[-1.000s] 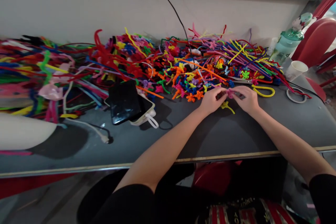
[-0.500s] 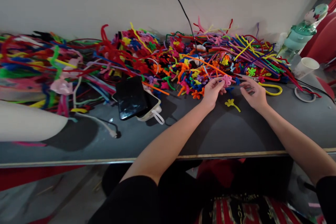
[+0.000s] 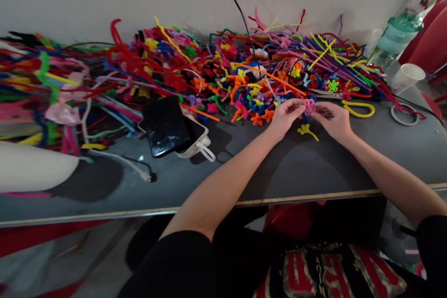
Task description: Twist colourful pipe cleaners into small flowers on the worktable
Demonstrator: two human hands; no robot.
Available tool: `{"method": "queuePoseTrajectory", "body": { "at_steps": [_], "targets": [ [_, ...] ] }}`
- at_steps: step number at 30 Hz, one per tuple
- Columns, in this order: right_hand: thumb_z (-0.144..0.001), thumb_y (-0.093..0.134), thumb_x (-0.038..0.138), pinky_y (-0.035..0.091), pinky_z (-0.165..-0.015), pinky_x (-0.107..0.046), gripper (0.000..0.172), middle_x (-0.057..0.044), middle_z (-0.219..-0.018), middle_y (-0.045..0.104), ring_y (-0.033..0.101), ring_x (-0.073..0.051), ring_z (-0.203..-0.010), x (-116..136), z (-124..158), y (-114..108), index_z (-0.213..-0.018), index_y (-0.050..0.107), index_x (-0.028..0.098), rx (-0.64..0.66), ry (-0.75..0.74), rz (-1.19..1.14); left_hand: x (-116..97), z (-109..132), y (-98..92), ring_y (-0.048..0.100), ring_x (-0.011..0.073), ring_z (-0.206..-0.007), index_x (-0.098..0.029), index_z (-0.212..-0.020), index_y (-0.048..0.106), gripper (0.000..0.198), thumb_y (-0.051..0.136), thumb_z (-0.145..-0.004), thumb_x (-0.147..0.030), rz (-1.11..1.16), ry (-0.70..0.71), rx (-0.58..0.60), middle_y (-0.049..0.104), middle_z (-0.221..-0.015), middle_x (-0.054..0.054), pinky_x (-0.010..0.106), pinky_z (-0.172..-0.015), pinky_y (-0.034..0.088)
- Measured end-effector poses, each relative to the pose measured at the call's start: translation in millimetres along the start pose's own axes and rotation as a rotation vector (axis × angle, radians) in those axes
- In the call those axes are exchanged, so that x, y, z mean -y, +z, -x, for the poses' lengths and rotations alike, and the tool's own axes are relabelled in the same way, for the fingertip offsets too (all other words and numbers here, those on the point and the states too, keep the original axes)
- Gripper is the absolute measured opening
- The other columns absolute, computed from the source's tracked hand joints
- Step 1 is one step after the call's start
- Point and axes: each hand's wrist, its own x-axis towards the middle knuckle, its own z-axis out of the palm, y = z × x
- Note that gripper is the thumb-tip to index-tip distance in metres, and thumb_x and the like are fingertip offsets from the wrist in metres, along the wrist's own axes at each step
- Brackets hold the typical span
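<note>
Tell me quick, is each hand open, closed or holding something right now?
Left hand: closed, pinching the pink flower.
Right hand: partly curled at the flower's other edge; whether it grips cannot be told.

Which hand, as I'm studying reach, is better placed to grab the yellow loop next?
Likely the right hand: it's nearer the yellow loop; the left hand is beyond the pink flower.

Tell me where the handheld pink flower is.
In the head view, the pink flower is right of centre, between the left hand and right hand, just beyond the stemmed yellow flower.
</note>
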Motion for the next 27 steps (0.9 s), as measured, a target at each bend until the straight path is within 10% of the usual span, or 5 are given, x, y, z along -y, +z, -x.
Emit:
{"method": "queuePoseTrajectory", "body": {
  "at_steps": [14, 27],
  "targets": [
    [-0.086, 0.068, 0.042, 0.058, -0.064, -0.031, 0.022, -0.002, -0.085, 0.078, 0.071, -0.018, -0.071, -4.0, -6.8, 0.9, -0.089, 0.080, 0.024, -0.043, -0.073, 0.066, -7.9, 13.2, 7.1, 0.063, 0.0161, -0.070, -0.016, -0.085, 0.078, 0.022, 0.068, -0.086, -0.035, -0.553, 0.198, 0.025, 0.074, -0.077, 0.005, 0.027, -0.067, 0.047],
    [-0.098, 0.049, 0.043, 0.055, -0.082, -0.035, 0.034, -0.006, -0.098, 0.073, 0.067, -0.019, -0.090, -3.1, -11.9, -4.5, -0.109, 0.074, 0.023, 0.173, -0.222, 0.148, -8.9, 8.8, 5.5, 0.050, 0.0119, -0.057, -0.016, -0.066, 0.063, 0.028, 0.059, -0.085, -0.035, -0.392, 0.156, 0.126, 0.060, -0.062, 0.001, 0.025, -0.058, 0.039]
  ]
}}
